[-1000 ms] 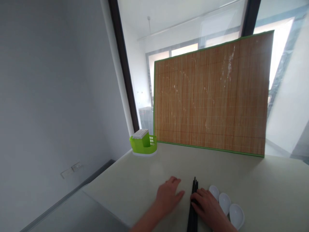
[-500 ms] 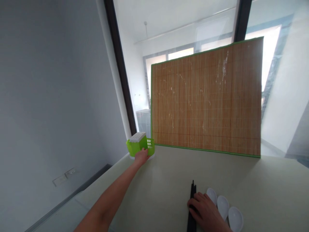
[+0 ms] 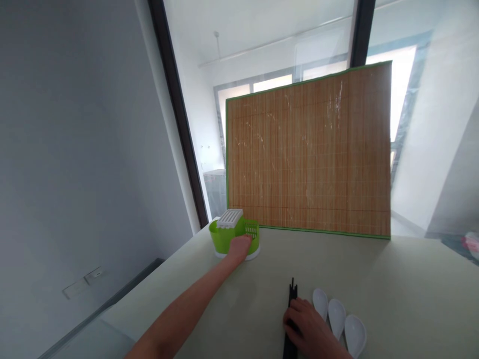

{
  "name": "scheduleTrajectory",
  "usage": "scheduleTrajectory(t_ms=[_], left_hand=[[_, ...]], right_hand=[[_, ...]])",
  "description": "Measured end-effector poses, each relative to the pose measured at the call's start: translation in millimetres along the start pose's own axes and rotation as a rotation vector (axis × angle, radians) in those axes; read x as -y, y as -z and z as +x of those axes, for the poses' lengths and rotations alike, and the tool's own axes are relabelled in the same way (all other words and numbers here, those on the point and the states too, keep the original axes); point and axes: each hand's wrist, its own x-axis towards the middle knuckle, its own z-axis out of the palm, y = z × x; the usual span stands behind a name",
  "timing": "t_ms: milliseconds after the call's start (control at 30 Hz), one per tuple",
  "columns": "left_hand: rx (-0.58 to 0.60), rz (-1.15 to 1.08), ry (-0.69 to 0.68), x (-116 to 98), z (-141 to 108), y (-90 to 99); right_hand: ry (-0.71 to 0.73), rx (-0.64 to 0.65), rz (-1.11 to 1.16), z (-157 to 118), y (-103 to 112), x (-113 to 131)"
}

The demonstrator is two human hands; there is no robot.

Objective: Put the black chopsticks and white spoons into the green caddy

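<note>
My left hand (image 3: pixel 240 247) grips the front wall of a green plastic holder (image 3: pixel 223 242) with a white slotted top and white base, at the table's far left. Its fingertips are hooked over the rim, partly hidden. Lower down, my right hand (image 3: pixel 305 324) is closed around a bundle of black chopsticks (image 3: pixel 291 344) lying on the table, their thin tips pointing away from me. Right beside that hand lie three white spoons (image 3: pixel 337 315), fanned out, their handles partly covered by the hand.
A bamboo mat (image 3: pixel 307 159) with green edging stands upright at the back of the pale table (image 3: pixel 415 289), against a glass pane. A grey wall (image 3: pixel 93 124) with a socket rises at the left.
The green holder has come nearer and to the right across the table with my left hand on it. My right hand stays on the chopsticks. The view has shifted slightly.
</note>
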Motion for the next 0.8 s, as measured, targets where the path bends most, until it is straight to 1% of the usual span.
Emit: scheduleTrajectory(t_ms=[100, 267, 367, 467, 533, 633, 800], left_hand=[[-0.017, 0.040, -0.074, -30.5, 6.4, -10.7], [-0.068, 0.044, -0.243, -100.5, 12.7, -22.4], [-0.075, 0.031, -0.337, -140.2, 10.7, -29.7], [-0.080, 0.019, -0.411, -171.8, 4.7, -38.3], [-0.083, 0.014, -0.454, -188.1, -0.6, -44.1], [-0.085, 0.008, -0.513, -205.9, -9.0, -50.8], [-0.100, 0.000, -0.548, -220.7, -19.4, -53.0]], right_hand=[[-0.001, -0.003, 0.011, 0.5, 1.0, 0.3], [-0.020, 0.008, 0.027, 0.6, 0.0, -1.5], [-0.025, 0.005, 0.025, -0.2, -0.3, -1.8], [-0.034, -0.004, 0.025, -1.2, 0.6, -0.7], [-0.020, -0.011, 0.039, -1.9, 1.4, 0.4], [-0.009, -0.039, 0.047, -3.3, 2.0, 1.9], [-0.091, -0.013, 0.064, -5.5, 2.8, 3.4]])
